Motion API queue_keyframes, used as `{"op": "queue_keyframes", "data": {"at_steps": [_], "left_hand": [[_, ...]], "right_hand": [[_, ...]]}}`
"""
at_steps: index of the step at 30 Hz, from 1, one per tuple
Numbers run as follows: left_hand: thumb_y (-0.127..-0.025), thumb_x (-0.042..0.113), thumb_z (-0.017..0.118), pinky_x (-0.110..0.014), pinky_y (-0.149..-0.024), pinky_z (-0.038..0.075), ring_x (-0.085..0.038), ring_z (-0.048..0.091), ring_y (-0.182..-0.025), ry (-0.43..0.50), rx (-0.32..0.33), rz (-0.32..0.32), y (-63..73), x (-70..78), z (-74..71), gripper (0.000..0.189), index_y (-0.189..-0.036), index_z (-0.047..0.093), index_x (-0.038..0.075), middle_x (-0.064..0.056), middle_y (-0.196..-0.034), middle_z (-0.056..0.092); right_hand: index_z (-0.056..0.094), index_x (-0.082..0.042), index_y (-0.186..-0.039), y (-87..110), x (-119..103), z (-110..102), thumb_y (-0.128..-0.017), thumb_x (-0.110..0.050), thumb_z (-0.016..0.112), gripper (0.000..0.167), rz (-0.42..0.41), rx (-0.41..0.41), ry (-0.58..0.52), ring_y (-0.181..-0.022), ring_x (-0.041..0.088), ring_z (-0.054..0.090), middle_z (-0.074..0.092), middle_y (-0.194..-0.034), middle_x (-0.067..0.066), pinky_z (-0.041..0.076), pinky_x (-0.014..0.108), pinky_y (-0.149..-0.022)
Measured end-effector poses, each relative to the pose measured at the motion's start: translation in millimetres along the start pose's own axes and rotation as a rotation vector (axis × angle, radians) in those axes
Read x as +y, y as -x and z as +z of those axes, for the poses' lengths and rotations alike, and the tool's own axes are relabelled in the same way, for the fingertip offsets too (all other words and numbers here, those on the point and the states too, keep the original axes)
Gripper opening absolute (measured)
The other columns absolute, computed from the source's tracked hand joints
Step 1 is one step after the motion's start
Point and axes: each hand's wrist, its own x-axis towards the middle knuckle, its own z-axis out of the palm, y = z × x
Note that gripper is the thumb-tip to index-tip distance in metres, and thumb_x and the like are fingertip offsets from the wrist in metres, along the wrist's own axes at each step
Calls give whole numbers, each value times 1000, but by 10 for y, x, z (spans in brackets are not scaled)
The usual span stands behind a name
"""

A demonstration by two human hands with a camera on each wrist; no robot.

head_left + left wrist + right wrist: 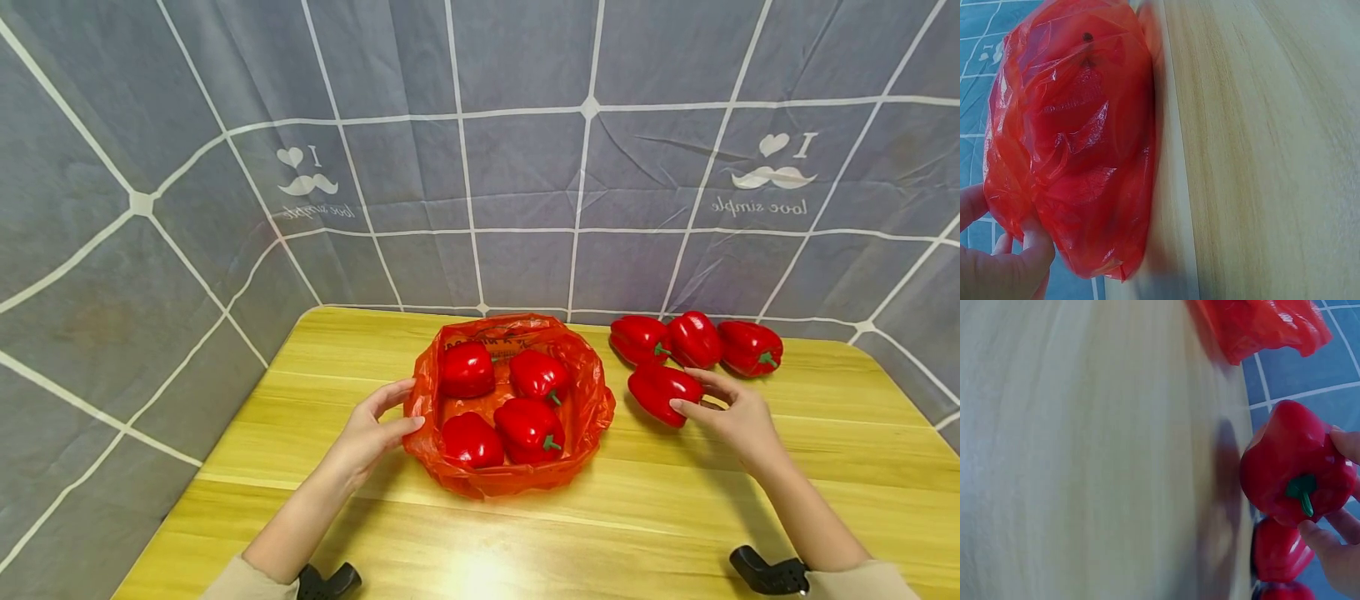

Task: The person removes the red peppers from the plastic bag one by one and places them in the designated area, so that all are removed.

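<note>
A red plastic bag [513,482] stands with its mouth wide and its rim rolled outward. Several red bell peppers [529,429] with green stems lie inside it. At the bag's left side, my left hand [372,431] pinches the rim between thumb and fingers; the left wrist view shows the thumb against the crinkled plastic [1085,181]. To the right of the bag, my right hand [742,419] grips one red bell pepper [660,392] by its stem end. In the right wrist view this pepper [1285,456] is off the table, with its shadow below.
Three more red bell peppers sit in a row at the back right: a left one [636,337], a middle one [693,340] and a right one [750,348]. A grey curtain [525,183] with white lines hangs behind the wooden table [600,533]. Black straps [768,573] circle both wrists.
</note>
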Motion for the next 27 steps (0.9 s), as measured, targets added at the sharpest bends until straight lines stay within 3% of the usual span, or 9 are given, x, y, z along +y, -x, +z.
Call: {"op": "queue_keyframes", "data": {"at_steps": [5, 12, 18, 23, 27], "left_hand": [[-84, -4, 61, -25, -78, 52, -23, 52, -105, -8, 0, 1, 0, -6, -5, 55, -135, 43, 1, -17, -134, 38], [-84, -4, 61, -24, -78, 52, -19, 53, -102, -12, -2, 1, 3, -8, -5, 55, -135, 42, 0, -18, -134, 38], [-84, -2, 61, -24, -78, 51, -22, 51, -105, -20, -1, -5, 8, 1, -7, 55, -135, 42, 1, -17, -135, 37], [-83, -4, 61, -24, -77, 51, -19, 53, -102, -11, -2, -4, 5, 1, -4, 55, -135, 42, 0, -18, -135, 37], [-83, -5, 61, -24, -76, 52, -18, 53, -100, -4, -4, -3, 4, -1, -2, 55, -135, 42, 0, -18, -135, 37]], "right_hand": [[54, 4, -125, -18, 46, 38, -80, -21, 74, 55, 15, 8, 30, -86, -12, 48, 58, -106, 4, 44, 5, -72], [53, 4, -126, -54, 87, 82, -80, -20, 74, 57, 32, 17, -9, -89, -10, 47, 56, -107, -6, 45, 6, -73], [53, 3, -127, -89, 58, 114, -81, -24, 73, 57, 14, -5, 29, -93, -7, 45, 53, -123, 20, 43, 5, -74], [55, 1, -126, -110, 17, 121, -81, -25, 74, 55, -36, -12, 92, -102, 13, 51, 56, -122, 21, 44, 8, -78], [57, 0, -124, -123, 0, 132, -79, -24, 75, 54, -88, -7, 130, -108, 28, 50, 56, -122, 20, 49, 24, -85]]}}
